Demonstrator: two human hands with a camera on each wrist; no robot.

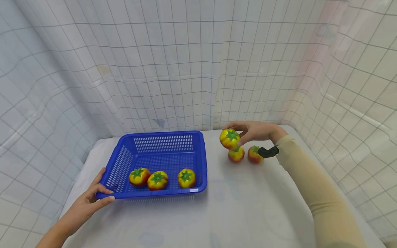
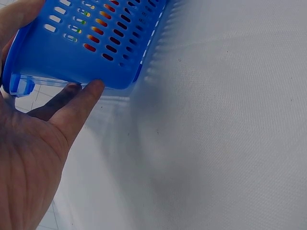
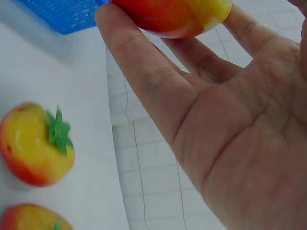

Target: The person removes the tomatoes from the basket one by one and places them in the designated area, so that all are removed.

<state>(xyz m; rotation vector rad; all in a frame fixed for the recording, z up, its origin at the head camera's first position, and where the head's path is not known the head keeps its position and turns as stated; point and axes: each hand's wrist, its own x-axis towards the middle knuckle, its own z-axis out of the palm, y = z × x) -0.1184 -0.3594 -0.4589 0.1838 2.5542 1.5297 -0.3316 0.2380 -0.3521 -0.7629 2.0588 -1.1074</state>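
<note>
In the head view my right hand [image 1: 252, 132] holds a yellow-and-red tomato [image 1: 230, 139] with a green star-shaped top, raised above the table to the right of the basket. The right wrist view shows this tomato [image 3: 182, 14] between the thumb and fingers, partly cut off by the frame. Two more tomatoes, one [image 1: 236, 154] below the held one and one [image 1: 255, 154] further right, sit on the table. My left hand [image 1: 83, 206] grips the near left corner of a blue plastic basket [image 1: 155, 194]. Three tomatoes lie inside along its near side, among them one [image 1: 186, 178] at the right.
A white cloth covers the table [image 1: 242, 206]. Grid-patterned sheeting [image 1: 173, 69] hangs behind and on both sides of it. A dark band [image 1: 268, 152] sits at the right wrist, overlapping the rightmost tomato in the head view.
</note>
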